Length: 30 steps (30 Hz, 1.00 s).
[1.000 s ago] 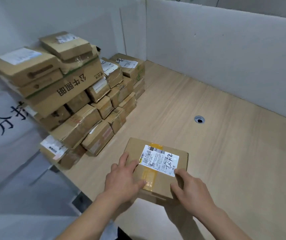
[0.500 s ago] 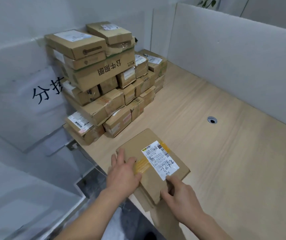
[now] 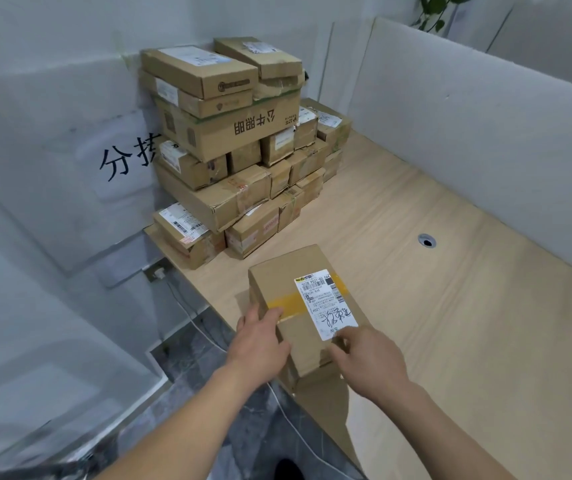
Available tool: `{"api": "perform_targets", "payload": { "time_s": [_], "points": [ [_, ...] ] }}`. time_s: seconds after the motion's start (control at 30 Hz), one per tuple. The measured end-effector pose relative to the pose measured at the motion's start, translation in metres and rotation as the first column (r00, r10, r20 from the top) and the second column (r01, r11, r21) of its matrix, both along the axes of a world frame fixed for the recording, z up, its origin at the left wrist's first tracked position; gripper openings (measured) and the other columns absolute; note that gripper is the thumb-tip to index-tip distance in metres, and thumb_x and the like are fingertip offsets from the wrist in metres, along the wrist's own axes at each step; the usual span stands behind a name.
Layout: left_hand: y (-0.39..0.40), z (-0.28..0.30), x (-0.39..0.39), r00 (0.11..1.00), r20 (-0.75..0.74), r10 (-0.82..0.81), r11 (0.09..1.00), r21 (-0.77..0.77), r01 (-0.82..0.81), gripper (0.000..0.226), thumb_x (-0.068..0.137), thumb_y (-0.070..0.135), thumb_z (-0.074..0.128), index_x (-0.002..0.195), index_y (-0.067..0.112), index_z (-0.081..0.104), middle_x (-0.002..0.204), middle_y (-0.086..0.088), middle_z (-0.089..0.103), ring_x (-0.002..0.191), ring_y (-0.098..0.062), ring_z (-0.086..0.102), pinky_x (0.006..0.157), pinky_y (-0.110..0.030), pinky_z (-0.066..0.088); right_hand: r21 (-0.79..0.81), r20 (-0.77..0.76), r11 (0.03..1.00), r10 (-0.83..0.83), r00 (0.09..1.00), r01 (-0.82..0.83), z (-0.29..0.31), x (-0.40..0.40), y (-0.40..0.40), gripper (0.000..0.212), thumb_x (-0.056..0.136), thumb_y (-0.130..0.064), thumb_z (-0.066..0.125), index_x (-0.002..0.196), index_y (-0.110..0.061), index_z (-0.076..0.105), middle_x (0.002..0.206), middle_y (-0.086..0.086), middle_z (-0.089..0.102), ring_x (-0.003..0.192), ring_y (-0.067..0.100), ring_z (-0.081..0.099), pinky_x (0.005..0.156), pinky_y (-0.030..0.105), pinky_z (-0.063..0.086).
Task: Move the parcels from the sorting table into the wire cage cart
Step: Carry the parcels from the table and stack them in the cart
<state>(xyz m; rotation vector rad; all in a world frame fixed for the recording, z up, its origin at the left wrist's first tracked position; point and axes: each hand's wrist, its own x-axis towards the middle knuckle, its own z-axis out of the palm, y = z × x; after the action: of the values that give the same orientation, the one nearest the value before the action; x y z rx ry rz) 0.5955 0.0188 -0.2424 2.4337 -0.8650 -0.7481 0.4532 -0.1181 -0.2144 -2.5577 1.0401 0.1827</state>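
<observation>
The sorting table (image 3: 451,306) fills most of what I see, pale wood walled by grey partitions (image 3: 485,133), and along its far left edge sits the stack of parcels (image 3: 229,150), many cardboard boxes piled against the corner, the big ones on top of crumpled smaller ones. The wire cage cart is nowhere in my view, so I cannot say which way I must carry. Nearer to me is the parcel (image 3: 295,306) I am working on, a brown box with a white shipping label (image 3: 326,306) and a band of yellow tape; its near end juts past the table's near edge, above the dark floor (image 3: 208,358) and a white cable (image 3: 187,306). My left hand (image 3: 260,344) grips the box's left side, thumb laid on top by the tape and fingers out of sight down the side. My right hand (image 3: 364,362) holds the near right corner, thumb pressed on the label's bottom edge, its fingers hidden, so I can't tell how far they wrap under. As I judge it, the risk is the overhang: if my hold is mostly thumbs on slick tape and label, the box could tip off the edge and drop to the floor. I'd also mind that leaning pile, since a knock might topple it.
</observation>
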Motion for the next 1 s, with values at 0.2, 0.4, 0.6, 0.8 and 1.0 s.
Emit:
{"api": "perform_targets", "payload": {
  "time_s": [0.2,0.4,0.6,0.8,1.0],
  "points": [
    [-0.005,0.007,-0.003,0.991,-0.103,0.088,0.996,-0.005,-0.089,0.071,0.093,0.030,0.061,0.156,0.031,0.027,0.160,0.001,0.022,0.142,-0.022,0.034,0.116,-0.031,0.032,0.123,0.107,0.992,-0.048,0.993,0.034,0.007,0.021,-0.042,0.023,0.087,-0.040,0.060,0.107,-0.029,0.056,0.098,-0.003,0.060,0.090,0.018,0.057,0.067,0.035,0.046],
    [-0.003,0.008,-0.014,0.936,-0.207,0.285,0.935,-0.154,-0.319,0.068,0.088,0.022,0.065,0.147,0.036,0.035,0.134,0.007,0.054,0.112,-0.008,0.050,0.092,-0.019,0.039,0.253,0.140,0.962,-0.146,0.979,0.107,-0.004,0.036,-0.064,0.068,0.094,-0.048,0.060,0.153,-0.020,0.041,0.108,0.000,0.067,0.109,0.025,0.061,0.085,0.034,0.044],
    [-0.007,0.006,-0.016,0.859,-0.261,0.440,0.873,-0.098,-0.477,0.058,0.087,0.027,0.069,0.140,0.025,0.046,0.115,0.007,0.065,0.104,-0.014,0.062,0.086,-0.027,0.051,0.399,0.148,0.915,-0.133,0.980,0.064,-0.017,0.041,-0.068,0.027,0.092,-0.038,0.063,0.117,-0.028,0.068,0.088,-0.011,0.071,0.087,0.011,0.065,0.076,0.035,0.051],
    [-0.004,0.008,-0.022,0.785,-0.230,0.575,0.803,-0.024,-0.595,0.050,0.086,0.033,0.070,0.129,0.021,0.048,0.105,0.006,0.065,0.094,-0.016,0.062,0.076,-0.028,0.050,0.443,0.142,0.896,-0.116,0.983,0.041,-0.021,0.042,-0.059,0.024,0.089,-0.036,0.068,0.110,-0.026,0.064,0.081,-0.009,0.070,0.078,0.010,0.067,0.066,0.031,0.050],
    [0.047,0.014,-0.034,0.727,-0.182,0.662,0.741,0.012,-0.671,0.052,0.081,0.043,0.073,0.118,0.021,0.044,0.102,0.006,0.063,0.095,-0.019,0.063,0.079,-0.033,0.054,0.421,0.134,0.903,0.028,0.991,-0.083,-0.015,0.049,-0.013,0.030,0.088,-0.039,0.070,0.112,-0.026,0.059,0.081,-0.011,0.069,0.078,0.009,0.066,0.065,0.031,0.049]
  ]
}}
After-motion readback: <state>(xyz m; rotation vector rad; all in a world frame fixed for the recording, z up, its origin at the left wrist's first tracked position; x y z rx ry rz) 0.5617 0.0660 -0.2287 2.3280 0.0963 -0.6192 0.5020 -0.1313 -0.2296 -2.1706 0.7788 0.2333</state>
